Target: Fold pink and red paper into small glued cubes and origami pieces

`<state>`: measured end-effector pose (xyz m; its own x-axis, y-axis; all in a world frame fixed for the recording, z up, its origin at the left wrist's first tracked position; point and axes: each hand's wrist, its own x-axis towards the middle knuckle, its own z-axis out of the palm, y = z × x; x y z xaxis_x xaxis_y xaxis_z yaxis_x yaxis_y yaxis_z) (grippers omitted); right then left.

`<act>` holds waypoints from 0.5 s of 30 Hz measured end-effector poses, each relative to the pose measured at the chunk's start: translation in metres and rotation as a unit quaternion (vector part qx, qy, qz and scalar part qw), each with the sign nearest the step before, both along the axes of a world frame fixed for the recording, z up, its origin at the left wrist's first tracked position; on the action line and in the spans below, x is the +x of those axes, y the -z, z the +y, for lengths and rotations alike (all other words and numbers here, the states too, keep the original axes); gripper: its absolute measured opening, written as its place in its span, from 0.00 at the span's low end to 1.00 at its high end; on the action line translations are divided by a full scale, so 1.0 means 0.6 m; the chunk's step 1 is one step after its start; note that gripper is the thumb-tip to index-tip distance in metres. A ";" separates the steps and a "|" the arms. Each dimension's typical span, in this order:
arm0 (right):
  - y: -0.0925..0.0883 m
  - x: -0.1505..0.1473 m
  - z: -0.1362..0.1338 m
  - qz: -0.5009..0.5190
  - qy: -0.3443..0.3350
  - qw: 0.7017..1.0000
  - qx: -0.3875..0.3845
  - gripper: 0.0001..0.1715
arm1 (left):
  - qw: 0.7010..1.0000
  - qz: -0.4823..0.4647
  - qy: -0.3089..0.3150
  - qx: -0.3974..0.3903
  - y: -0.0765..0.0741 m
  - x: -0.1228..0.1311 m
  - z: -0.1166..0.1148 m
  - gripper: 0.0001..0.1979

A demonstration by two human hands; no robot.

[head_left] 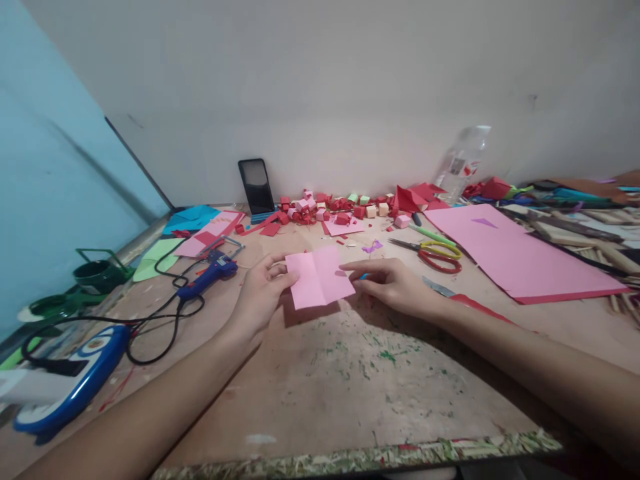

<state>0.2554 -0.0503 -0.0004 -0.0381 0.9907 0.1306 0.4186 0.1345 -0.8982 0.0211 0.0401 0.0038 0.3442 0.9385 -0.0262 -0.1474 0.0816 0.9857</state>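
A small square of pink paper (320,280), with a fold crease down its middle, is raised a little above the table. My left hand (265,287) pinches its left edge, thumb on the face and fingers behind. At the right edge, my right hand (390,283) reaches in with the index fingertip at the paper and the thumb lower, a gap between them. A small blue bit shows in that gap; I cannot tell what it is. Right of this hand lie yellow-and-red-handled scissors (435,253) and another blade with a red handle (480,307), partly behind my forearm.
A blue glue gun (207,277) with a looping black cord lies left. Small red, pink and cream paper cubes (340,210) line the wall beside a propped phone (257,187). Large pink sheets (520,257), a plastic bottle (463,163) and wooden sticks (590,237) are on the right.
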 end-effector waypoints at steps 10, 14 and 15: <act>-0.010 0.005 -0.001 0.015 -0.057 0.998 -0.004 0.13 | 0.994 0.061 0.086 0.012 0.005 0.000 -0.004 0.26; -0.013 0.006 -0.002 -0.013 -0.064 0.998 -0.012 0.11 | 0.951 0.200 0.059 0.228 0.007 -0.001 -0.007 0.20; -0.014 0.008 -0.002 -0.016 -0.072 0.997 -0.019 0.10 | 0.930 0.225 0.057 0.283 0.007 -0.001 -0.008 0.19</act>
